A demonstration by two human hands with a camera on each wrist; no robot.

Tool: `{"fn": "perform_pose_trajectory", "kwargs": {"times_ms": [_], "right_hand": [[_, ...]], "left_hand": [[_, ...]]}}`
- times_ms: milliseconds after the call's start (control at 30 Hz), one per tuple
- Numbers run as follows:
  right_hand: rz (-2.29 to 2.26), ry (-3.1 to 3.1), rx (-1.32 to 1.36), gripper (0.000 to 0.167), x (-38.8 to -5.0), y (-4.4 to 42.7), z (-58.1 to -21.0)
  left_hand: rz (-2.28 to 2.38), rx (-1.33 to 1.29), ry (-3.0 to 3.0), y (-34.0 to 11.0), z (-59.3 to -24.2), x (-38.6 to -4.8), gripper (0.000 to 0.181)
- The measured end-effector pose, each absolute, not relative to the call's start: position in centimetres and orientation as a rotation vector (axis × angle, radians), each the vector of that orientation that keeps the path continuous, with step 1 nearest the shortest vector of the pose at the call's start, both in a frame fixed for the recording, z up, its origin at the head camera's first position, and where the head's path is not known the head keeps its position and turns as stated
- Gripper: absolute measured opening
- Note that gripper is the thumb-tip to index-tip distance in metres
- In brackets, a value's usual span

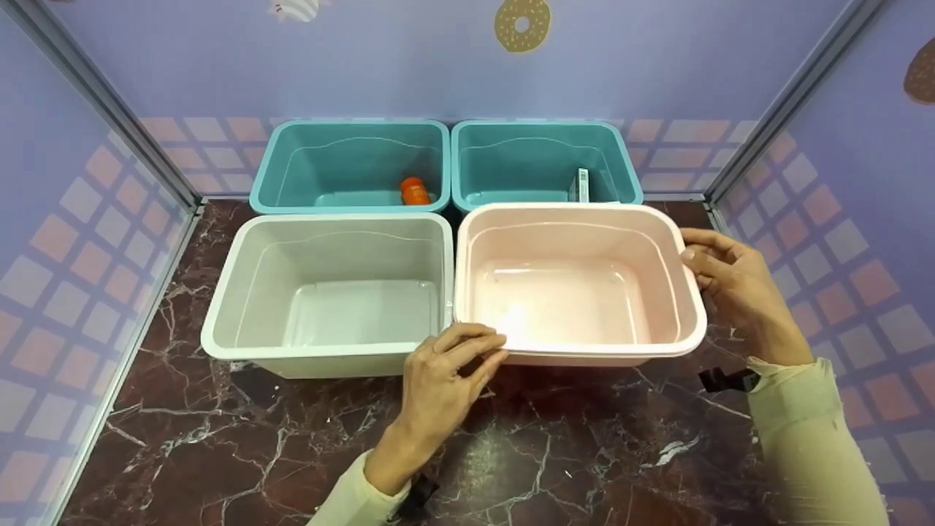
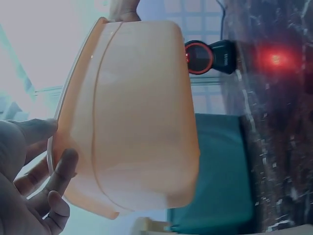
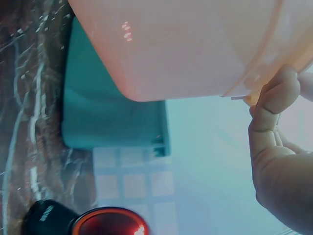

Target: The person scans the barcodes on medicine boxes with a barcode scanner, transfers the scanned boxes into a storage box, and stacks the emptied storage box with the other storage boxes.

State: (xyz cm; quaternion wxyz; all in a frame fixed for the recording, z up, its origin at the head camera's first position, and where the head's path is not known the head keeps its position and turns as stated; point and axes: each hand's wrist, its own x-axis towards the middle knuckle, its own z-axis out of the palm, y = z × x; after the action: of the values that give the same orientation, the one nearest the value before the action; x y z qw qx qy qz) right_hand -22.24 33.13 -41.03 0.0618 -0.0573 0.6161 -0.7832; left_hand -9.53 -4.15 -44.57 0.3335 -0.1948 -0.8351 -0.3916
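A pale pink plastic bin [image 1: 562,303], with bare inside, is held by both hands above the dark marbled table. My left hand [image 1: 442,372] pinches its rim at the front left corner; in the left wrist view those fingers [image 2: 63,169] lie on both sides of the rim. On the right side, my right hand [image 1: 741,292] grips the rim, thumb on top and fingers below. Seen from the right wrist, the underside of the bin [image 3: 195,49] is off the table. A light grey bin [image 1: 329,352] stands immediately left of it.
Behind stand two teal bins, the left one [image 1: 350,164] with an orange bottle [image 1: 414,191] inside, the right one [image 1: 526,164] with a small white box [image 1: 580,186]. Patterned purple walls [image 1: 409,66] close off the back and sides. Marbled tabletop [image 1: 540,453] lies in front.
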Motion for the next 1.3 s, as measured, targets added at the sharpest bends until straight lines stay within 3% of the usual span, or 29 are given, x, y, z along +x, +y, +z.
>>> {"fn": "perform_pose_trajectory", "kwargs": {"times_ms": [1300], "right_hand": [[-2.502, 1.766, -0.361, 0.032, -22.8, 25.5, -36.5]], "left_hand": [[-1.245, -0.478, -2.129, -11.8, -38.9, -9.2, 0.024]]}}
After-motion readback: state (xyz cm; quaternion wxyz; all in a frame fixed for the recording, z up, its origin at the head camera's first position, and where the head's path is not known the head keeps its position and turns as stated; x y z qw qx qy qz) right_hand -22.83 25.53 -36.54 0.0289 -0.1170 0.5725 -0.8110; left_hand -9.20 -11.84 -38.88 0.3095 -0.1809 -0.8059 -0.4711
